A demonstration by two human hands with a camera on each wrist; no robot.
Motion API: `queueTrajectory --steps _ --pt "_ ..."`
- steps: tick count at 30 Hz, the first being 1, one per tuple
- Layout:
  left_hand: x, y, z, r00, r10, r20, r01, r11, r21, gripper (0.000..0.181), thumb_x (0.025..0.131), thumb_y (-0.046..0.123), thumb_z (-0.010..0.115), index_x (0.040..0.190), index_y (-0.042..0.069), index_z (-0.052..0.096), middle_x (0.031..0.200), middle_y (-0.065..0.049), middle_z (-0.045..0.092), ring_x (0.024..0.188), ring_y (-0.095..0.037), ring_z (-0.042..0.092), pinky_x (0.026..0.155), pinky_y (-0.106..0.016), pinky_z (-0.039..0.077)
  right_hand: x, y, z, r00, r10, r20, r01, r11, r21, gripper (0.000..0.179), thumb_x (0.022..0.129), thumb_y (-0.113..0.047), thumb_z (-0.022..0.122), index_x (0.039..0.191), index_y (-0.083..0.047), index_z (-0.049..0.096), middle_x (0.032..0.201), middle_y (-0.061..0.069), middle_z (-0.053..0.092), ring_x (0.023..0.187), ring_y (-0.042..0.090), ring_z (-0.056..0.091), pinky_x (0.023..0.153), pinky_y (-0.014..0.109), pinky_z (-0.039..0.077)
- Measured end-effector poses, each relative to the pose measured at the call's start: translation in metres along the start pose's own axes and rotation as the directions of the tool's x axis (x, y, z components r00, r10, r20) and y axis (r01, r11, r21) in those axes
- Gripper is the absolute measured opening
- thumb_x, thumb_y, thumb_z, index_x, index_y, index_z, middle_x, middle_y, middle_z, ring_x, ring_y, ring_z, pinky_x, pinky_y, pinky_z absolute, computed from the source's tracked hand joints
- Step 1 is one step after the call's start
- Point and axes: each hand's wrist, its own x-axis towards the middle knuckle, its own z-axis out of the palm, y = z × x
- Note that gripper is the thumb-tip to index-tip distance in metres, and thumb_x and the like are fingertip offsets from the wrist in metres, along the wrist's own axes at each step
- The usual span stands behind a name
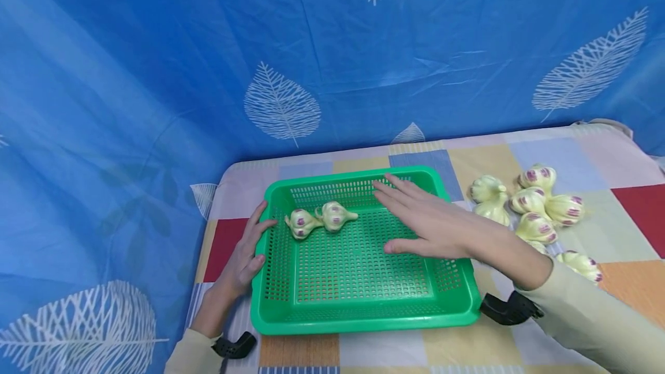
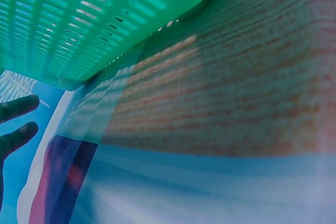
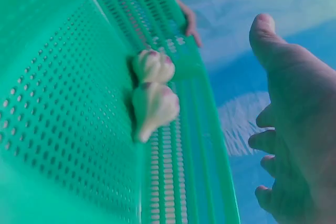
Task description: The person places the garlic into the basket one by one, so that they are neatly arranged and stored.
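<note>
While the left hand (image 1: pixel 241 257) spreads loosely at the left rim of the basket (image 1: pixel 363 325) and the right hand (image 1: pixel 428 216) hangs over it, wide and empty, I judge the work early: two garlic bulbs (image 1: pixel 335 216) lie inside, several loose bulbs (image 1: pixel 535 228) rightward on the table (image 1: pixel 381 354).

The head view is bright, both wrist views hazy.

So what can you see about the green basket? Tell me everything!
The basket is a green rectangle, seemingly plastic, with rounded corners, a smooth rim and little holes through its floor and sides. It stands open side up on the patchwork tablecloth. Two garlic bulbs lie inside, toward the left. The left grip seems to touch its left rim; the right grip hangs over it.
</note>
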Motion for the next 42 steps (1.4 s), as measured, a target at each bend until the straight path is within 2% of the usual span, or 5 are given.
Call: queueTrajectory --steps 10,20,23,30,42 --pt "-0.001 -0.001 -0.001 1.0 0.015 -0.024 -0.015 1.0 0.008 0.061 0.099 0.046 0.045 0.144 0.005 0.044 0.165 -0.015 0.016 0.143 -0.032 0.032 0.088 -0.038 0.056 -0.059 0.022 0.008 0.969 0.198 -0.15 -0.193 0.98 0.05 0.09 0.097 -0.051 0.063 0.161 -0.007 0.019 0.168 0.011 0.011 0.154 0.028 0.0 0.122 0.046 0.01" --pt "0.0 0.001 -0.001 0.999 0.037 -0.037 -0.037 0.999 0.006 0.06 0.098 0.043 0.047 0.145 0.005 0.044 0.165 -0.017 0.016 0.144 -0.031 0.03 0.09 -0.032 0.054 -0.114 0.038 0.023 0.877 0.389 -0.283 -0.267 0.883 0.385 0.088 0.092 -0.024 0.073 0.162 -0.022 0.021 0.168 0.003 0.017 0.154 0.026 0.009 0.115 0.066 0.017" --pt "0.0 0.002 -0.001 0.998 0.038 -0.04 -0.038 0.999 -0.005 0.06 0.098 0.043 0.047 0.145 0.006 0.044 0.165 -0.018 0.016 0.144 -0.031 0.031 0.09 -0.031 0.054 -0.13 0.042 0.029 0.827 0.435 -0.355 -0.278 0.867 0.414 0.09 0.087 -0.017 0.077 0.161 -0.024 0.027 0.166 0.005 0.023 0.152 0.018 0.014 0.115 0.065 0.018" --pt "0.002 -0.001 0.0 0.999 0.032 -0.02 -0.032 0.999 -0.011 0.062 0.098 0.045 0.046 0.145 0.004 0.043 0.165 -0.017 0.015 0.145 -0.031 0.027 0.093 -0.029 0.052 -0.174 0.048 0.045 0.653 0.554 -0.516 -0.316 0.819 0.48 0.092 0.077 0.002 0.081 0.157 -0.019 0.039 0.16 -0.005 0.037 0.143 -0.002 0.026 0.111 0.017 0.015" --pt "0.003 -0.001 0.0 0.999 0.037 -0.024 -0.038 0.998 -0.046 0.063 0.098 0.045 0.046 0.144 0.002 0.043 0.164 -0.019 0.015 0.145 -0.029 0.027 0.093 -0.023 0.05 -0.227 0.054 0.082 0.404 0.715 -0.57 -0.416 0.699 0.582 0.085 0.084 0.01 0.074 0.156 -0.017 0.038 0.16 -0.004 0.035 0.147 0.004 0.022 0.118 0.023 0.009"
